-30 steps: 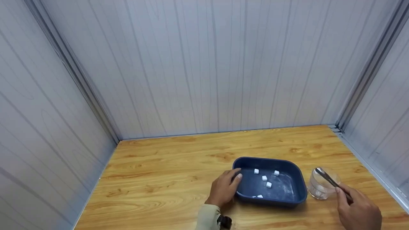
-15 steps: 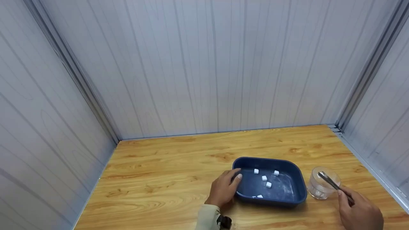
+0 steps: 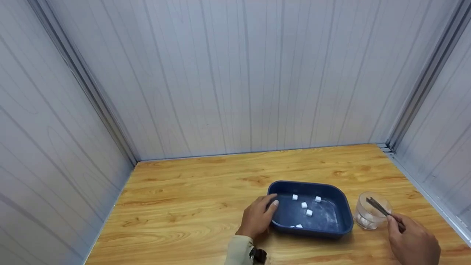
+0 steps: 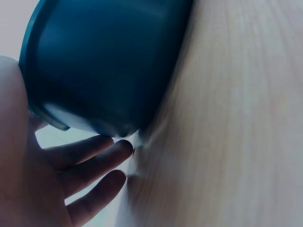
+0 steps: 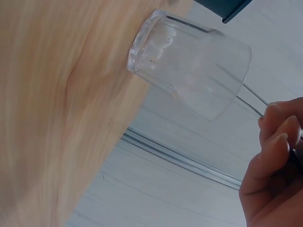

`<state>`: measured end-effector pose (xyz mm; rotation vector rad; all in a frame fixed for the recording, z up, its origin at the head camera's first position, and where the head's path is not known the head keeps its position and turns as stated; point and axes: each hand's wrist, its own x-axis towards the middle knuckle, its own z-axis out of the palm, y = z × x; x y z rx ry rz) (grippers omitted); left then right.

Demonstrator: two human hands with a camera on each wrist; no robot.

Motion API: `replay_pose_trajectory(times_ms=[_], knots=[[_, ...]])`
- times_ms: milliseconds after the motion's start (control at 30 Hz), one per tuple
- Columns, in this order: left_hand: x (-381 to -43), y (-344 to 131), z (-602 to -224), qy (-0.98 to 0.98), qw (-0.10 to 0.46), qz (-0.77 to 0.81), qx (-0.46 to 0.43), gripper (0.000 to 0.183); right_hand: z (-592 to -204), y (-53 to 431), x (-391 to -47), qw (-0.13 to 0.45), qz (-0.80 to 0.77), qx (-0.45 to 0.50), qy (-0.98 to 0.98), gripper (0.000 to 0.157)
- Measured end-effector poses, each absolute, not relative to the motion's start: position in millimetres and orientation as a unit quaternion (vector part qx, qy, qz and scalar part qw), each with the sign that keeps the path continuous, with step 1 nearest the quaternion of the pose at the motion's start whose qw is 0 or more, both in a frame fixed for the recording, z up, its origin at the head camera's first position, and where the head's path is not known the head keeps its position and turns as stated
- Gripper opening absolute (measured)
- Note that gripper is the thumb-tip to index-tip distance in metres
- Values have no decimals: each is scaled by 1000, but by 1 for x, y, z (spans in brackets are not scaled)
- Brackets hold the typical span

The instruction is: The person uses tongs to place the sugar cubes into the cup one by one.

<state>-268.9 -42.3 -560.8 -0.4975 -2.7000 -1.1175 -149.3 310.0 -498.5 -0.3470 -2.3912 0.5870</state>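
Right fingers (image 5: pixel 268 163) pinching tweezers (image 3: pixel 381 208), 2 prongs (image 5: pixel 249 106) faint through cloudy tumbler (image 5: pixel 189 59), left fingers (image 4: pixel 97 165) relaxed against tray (image 4: pixel 104 61)

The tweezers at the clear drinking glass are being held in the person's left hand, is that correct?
Not quite: it is the right hand that holds the tweezers at the clear drinking glass, as the head view shows. The left hand is at the dark blue tray.

Even, bright head view; left wrist view dim, tabletop (image 4: pixel 227 118) blurred
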Motion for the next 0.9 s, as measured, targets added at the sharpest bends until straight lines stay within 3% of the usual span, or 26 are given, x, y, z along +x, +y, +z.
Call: replay_pose_trajectory(times_ms=[333,900], knots=[[-269,-43,-562,-907,94,-372,-173,49,-500,310,-150,303,224,-144,-915,24],[-269,-43,-563,-910,85,-369,-170,49,-492,304,-149,346,238,-132,-898,20]])
